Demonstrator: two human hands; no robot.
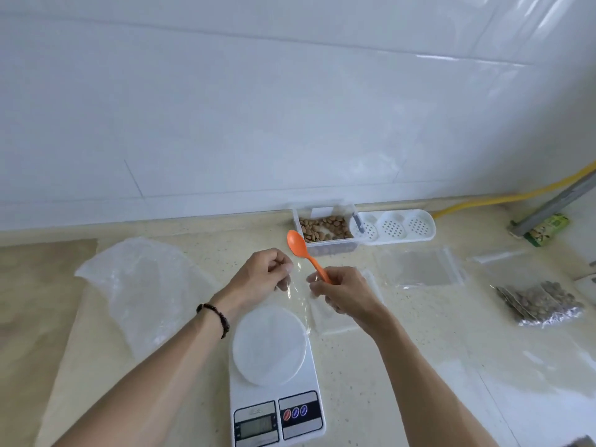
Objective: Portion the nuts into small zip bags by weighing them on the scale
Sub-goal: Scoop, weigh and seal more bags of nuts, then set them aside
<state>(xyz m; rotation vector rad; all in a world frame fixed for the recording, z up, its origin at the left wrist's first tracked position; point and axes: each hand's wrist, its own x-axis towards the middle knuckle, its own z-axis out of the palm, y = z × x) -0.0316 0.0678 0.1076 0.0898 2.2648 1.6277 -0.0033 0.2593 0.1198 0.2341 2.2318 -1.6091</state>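
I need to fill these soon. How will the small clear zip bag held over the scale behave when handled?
Probably floppy: the zip bag hangs creased between the left hand and right hand. Likely very light, since it looks empty and thin. Its glossy film may be slippery, so opening the mouth could need both hands, awkward with the orange spoon also in the right hand.

A glossy white tiled wall [258, 108] fills the whole upper half of the frame, its thin grout lines faint and window-like glare streaking the upper right. Below it runs a cream speckled bench [403, 366], meeting the wall along a pale raised lip. At the right edge, a yellow hose [503, 198] curves along the wall's foot.
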